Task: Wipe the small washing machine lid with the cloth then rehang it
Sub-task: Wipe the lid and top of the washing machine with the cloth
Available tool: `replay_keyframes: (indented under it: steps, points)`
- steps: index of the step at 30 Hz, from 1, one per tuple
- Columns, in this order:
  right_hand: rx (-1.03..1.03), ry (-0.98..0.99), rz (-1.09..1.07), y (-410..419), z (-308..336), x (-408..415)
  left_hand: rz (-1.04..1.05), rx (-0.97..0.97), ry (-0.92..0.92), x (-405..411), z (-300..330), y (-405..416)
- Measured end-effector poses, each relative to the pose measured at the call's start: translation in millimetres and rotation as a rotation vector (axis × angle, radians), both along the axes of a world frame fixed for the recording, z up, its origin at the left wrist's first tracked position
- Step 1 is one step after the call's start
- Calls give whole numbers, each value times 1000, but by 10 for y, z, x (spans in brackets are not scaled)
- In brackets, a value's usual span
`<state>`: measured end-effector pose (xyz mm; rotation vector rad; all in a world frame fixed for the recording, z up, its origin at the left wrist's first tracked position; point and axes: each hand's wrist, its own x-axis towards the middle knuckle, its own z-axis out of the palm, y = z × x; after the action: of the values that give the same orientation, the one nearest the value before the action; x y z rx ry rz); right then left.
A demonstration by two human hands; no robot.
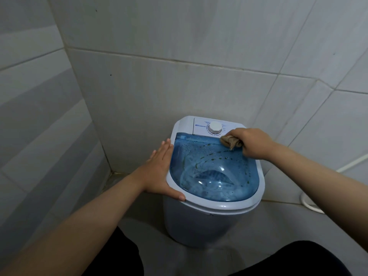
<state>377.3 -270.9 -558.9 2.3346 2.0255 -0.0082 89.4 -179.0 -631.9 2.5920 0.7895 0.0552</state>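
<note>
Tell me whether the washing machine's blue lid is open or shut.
Shut. The blue lid lies flat inside the white rim, and the right hand presses the cloth on its back edge.

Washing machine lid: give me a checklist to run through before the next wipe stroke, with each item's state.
1. Cloth gripped in right hand: ok.
2. Cloth touching the blue lid at its far right corner: ok.
3. Left hand flat against the machine's white rim, steadying it: ok.
4. Lid shut: ok.
5. Lid clean: not ok, droplets and dark specks remain.
6. Hook for rehanging: cannot tell, none in view.
</note>
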Motion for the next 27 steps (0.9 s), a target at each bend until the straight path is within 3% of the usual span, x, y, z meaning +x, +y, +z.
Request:
replay_keyframes:
  steps: [3,7,16,27]
  points:
    - [-96,-50,-37,51,192,72,3,-1,-7,10,2,-4]
    - [83,-25,-114,207,377,166,0,-2,-15,16,-10,2]
    - [101,26,-79,392,-164,355,-5,6,-29,18,-15,17]
    - [94,39,-34,-100,-188,165,-5,21,15,17,36,3]
